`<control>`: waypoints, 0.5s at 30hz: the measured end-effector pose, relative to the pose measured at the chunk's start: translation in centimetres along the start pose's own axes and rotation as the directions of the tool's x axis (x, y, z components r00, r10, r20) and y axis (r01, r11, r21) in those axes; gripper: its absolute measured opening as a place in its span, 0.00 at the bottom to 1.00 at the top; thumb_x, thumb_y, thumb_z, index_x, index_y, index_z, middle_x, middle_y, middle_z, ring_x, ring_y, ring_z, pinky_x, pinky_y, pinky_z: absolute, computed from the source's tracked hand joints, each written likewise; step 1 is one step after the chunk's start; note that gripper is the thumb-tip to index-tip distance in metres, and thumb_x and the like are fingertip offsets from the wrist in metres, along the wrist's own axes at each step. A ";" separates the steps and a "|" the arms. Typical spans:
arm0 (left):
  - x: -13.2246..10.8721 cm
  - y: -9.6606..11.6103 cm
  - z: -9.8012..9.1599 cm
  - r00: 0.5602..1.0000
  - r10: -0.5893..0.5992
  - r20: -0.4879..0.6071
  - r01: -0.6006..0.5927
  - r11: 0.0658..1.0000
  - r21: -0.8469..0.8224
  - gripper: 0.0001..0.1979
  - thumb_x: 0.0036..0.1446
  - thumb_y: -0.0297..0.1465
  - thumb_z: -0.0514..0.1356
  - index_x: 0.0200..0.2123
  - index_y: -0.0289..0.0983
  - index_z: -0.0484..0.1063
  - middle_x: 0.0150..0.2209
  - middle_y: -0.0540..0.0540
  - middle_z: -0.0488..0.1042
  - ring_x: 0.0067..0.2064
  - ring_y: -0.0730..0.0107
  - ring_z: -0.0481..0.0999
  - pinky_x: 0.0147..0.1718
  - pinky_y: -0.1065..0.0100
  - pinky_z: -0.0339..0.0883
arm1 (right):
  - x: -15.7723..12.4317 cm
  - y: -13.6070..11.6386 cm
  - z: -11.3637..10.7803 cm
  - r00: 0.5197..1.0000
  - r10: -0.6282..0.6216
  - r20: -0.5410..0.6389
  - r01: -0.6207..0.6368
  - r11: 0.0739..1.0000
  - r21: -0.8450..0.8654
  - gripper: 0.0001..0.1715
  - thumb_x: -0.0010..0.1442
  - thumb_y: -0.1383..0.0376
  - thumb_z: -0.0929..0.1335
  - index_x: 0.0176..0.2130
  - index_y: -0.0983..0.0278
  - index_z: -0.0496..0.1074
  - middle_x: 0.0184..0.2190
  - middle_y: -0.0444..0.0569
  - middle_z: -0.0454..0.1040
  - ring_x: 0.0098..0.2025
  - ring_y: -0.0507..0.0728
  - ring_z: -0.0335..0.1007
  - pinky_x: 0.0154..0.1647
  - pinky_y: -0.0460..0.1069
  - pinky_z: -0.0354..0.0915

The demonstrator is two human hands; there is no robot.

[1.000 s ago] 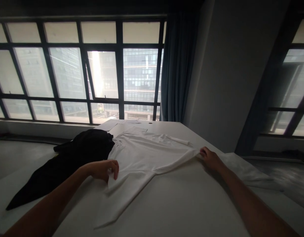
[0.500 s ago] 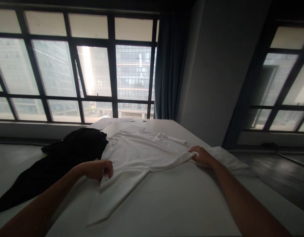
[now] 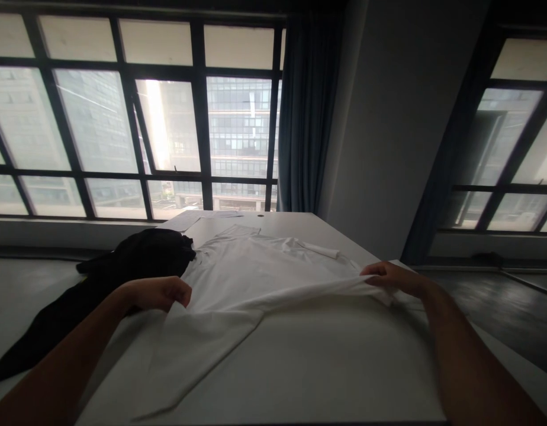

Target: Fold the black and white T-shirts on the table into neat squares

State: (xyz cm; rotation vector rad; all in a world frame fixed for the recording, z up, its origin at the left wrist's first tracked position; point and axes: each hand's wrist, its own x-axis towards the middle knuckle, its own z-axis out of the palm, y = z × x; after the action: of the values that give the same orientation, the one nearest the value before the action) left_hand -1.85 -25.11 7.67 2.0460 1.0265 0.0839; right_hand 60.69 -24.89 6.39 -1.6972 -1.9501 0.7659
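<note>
A white T-shirt [image 3: 256, 266] lies spread over the white table [image 3: 335, 367], its near edge pulled taut between my two hands. On the left, my left hand [image 3: 160, 293] is closed on the shirt's cloth, close to the black garment. My right hand [image 3: 395, 278] pinches the opposite side of the shirt, with that edge lifted a little off the table. A loose flap of the white cloth hangs toward me below my left hand. One short sleeve lies at the shirt's far right.
A heap of black clothing [image 3: 135, 260] rests left of the shirt. Sheets of paper [image 3: 184, 221] lie at the table's far end, near a small round hole. Beyond stand large windows [image 3: 167, 124], a dark blue curtain [image 3: 304, 118] and a grey pillar [image 3: 398, 130].
My hands have moved apart, the right one outward to the right and the left one slightly left. The shirt's near edge has stretched straighter and risen on the right.
</note>
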 end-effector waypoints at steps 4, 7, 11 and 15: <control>1.0 -0.4 -0.1 0.988 -0.008 -0.153 -0.031 0.969 -0.245 0.14 0.41 0.37 0.68 0.27 0.37 0.69 0.25 0.51 0.71 0.27 0.70 0.69 0.26 0.71 0.63 | 1.3 0.6 0.1 0.999 0.048 0.003 -0.046 0.975 -0.218 0.30 0.46 0.43 0.71 0.37 0.63 0.81 0.36 0.52 0.81 0.42 0.64 0.74 0.40 0.50 0.66; 3.9 -2.3 0.3 0.839 -0.181 -0.513 0.008 0.947 -0.321 0.14 0.41 0.40 0.65 0.28 0.36 0.71 0.25 0.50 0.70 0.27 0.68 0.68 0.25 0.70 0.61 | 4.2 1.3 2.2 0.951 0.068 -0.300 -0.190 0.897 -0.400 0.27 0.52 0.48 0.69 0.41 0.65 0.80 0.40 0.56 0.80 0.43 0.66 0.74 0.41 0.52 0.66; 7.0 -5.2 0.6 0.683 -0.332 -0.650 0.156 0.936 -0.314 0.19 0.34 0.41 0.66 0.28 0.33 0.73 0.21 0.51 0.67 0.25 0.68 0.66 0.24 0.69 0.59 | 6.9 1.7 5.0 0.914 0.113 -0.390 -0.317 0.800 -0.510 0.20 0.54 0.55 0.70 0.44 0.64 0.78 0.43 0.58 0.80 0.46 0.66 0.74 0.42 0.53 0.65; 6.4 -6.4 0.1 0.774 -0.282 -0.567 0.179 0.956 -0.231 0.37 0.32 0.39 0.69 0.50 0.32 0.73 0.27 0.50 0.72 0.30 0.64 0.73 0.29 0.67 0.65 | 6.6 2.4 4.5 0.915 0.156 -0.372 -0.327 0.828 -0.456 0.24 0.54 0.51 0.69 0.44 0.64 0.78 0.44 0.59 0.79 0.46 0.66 0.75 0.43 0.54 0.67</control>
State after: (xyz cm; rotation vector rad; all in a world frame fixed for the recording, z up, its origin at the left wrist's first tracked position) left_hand -1.68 -18.65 1.31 1.7490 1.5933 0.7022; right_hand 58.54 -18.64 1.25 -2.2497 -1.8172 0.0107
